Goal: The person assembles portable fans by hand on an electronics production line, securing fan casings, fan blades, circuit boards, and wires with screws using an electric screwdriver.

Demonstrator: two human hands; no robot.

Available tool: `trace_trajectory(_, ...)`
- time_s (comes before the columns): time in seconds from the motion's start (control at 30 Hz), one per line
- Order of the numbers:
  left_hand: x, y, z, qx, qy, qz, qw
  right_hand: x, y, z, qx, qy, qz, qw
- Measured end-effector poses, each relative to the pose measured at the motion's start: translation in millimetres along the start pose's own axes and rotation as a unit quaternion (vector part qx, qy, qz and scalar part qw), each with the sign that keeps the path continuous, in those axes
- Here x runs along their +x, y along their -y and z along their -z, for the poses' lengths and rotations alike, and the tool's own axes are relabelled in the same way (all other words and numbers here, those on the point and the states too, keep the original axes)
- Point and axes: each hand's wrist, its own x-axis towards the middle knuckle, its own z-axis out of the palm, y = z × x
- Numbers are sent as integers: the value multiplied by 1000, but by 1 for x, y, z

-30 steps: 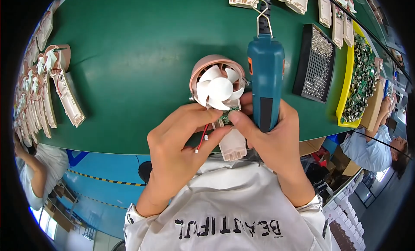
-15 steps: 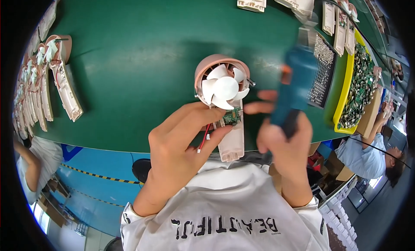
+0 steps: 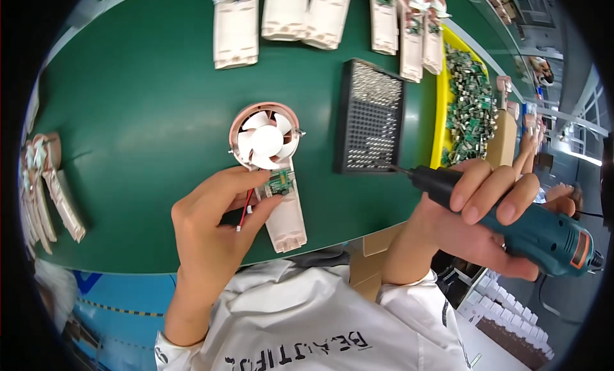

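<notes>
My left hand (image 3: pixel 220 214) is closed on a handheld fan (image 3: pixel 288 227), pinching it around the small green circuit board (image 3: pixel 279 181) below its fan head. White blades (image 3: pixel 263 142) sit inside the pink ring, and a red and black wire (image 3: pixel 247 209) with a white plug hangs beside my fingers. My right hand (image 3: pixel 483 214) wraps around a teal electric screwdriver (image 3: pixel 543 236) with a black nose. Its bit points left, at the near right corner of a black screw tray (image 3: pixel 373 115) holding rows of small metal screws. Whether a screw is on the bit I cannot tell.
A yellow bin (image 3: pixel 441 96) of green circuit boards (image 3: pixel 470 105) stands right of the tray. Pale fan housings (image 3: pixel 236 35) lie along the far edge. More fan bodies (image 3: pixel 64 205) lean in a row at the left. A cardboard box (image 3: pixel 502 137) stands beyond the bin, near another person's arm (image 3: pixel 527 144).
My right hand has swung the electric screwdriver from beside the fan out to the right, its bit now at the screw tray. My left hand keeps its hold; the whole view has shifted.
</notes>
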Motion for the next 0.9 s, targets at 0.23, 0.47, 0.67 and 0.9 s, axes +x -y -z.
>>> trace_trajectory(0.23,5,-18,4,-5,46,50,998,3,-2,-19,29,-39,-65,997)
trace_trajectory(0.47,3,-18,5,14,19,53,998,-1,-2,-7,-20,12,-45,999)
trace_trajectory(0.67,2,-18,6,33,19,47,998,-3,0,-4,-8,-31,-88,996)
trace_trajectory(0.9,3,-17,4,26,15,44,999,-3,-6,-4,5,-11,-93,996)
